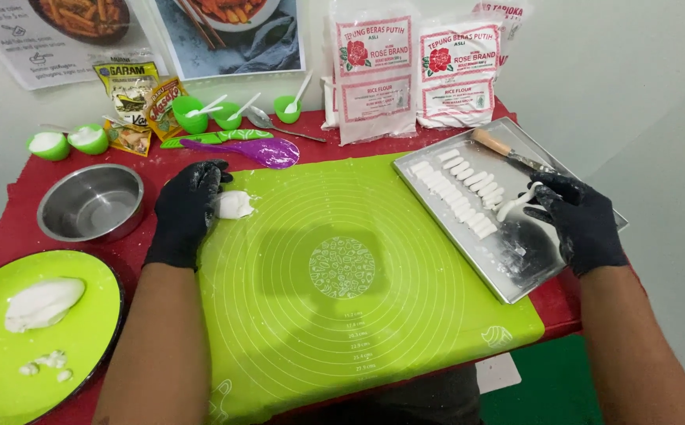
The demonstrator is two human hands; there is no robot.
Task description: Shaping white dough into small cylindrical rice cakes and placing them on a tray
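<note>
Green mat (358, 299) lies nearest; my left hand (187, 211) rests palm-down beside a dough lump (234, 205). My right hand (582, 220) pinches a dough stick (515, 203), angled up-right, over the tray (476, 267).

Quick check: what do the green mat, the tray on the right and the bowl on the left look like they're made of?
Mat: likely silicone, matte and flexible-looking, with printed white rings. Tray: metal, dull brushed grey, dusted white. Bowl: probably stainless steel, shiny, reflective inside.
</note>
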